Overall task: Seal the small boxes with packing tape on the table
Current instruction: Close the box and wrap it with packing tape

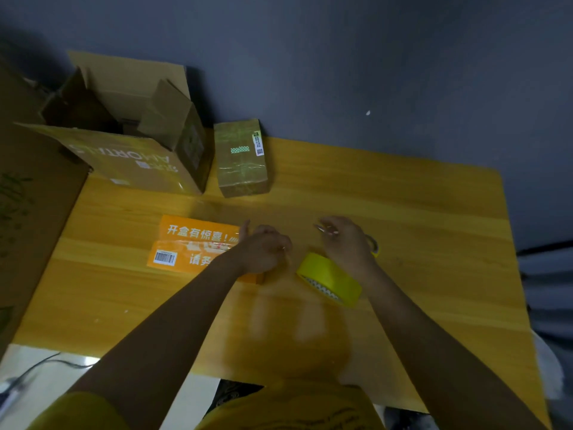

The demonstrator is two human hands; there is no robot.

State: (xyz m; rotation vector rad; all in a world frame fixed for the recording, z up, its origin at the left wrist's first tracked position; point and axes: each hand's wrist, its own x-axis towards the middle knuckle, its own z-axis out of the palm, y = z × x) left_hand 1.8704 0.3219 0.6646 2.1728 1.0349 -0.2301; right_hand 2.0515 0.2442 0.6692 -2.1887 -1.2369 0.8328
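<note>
Landmark = orange box, lying flat on the yellow table, printed face and barcode up, tape strip already across its middle. Left hand sits on the box's right end, fingers curled, thumb sticking up; looks like it pins the box or a tape end, cannot tell which. Tape roll lies just right of the box, tilted on edge, partly under the right wrist. Right hand further right of the box, fingers curled round scissors, metal tips poking out toward the box, yellow handle loop showing on the far side. Behind the box: a taped brown box, looks sealed, and a big open carton to that one's left.

Risks, judged: clear tape between roll and box is not visible, so a blind snip may miss or cut crooked; slack tape could fold onto itself; scissor tips close to left fingers; roll may tip or roll away; box could slide if the left hand lifts
</note>
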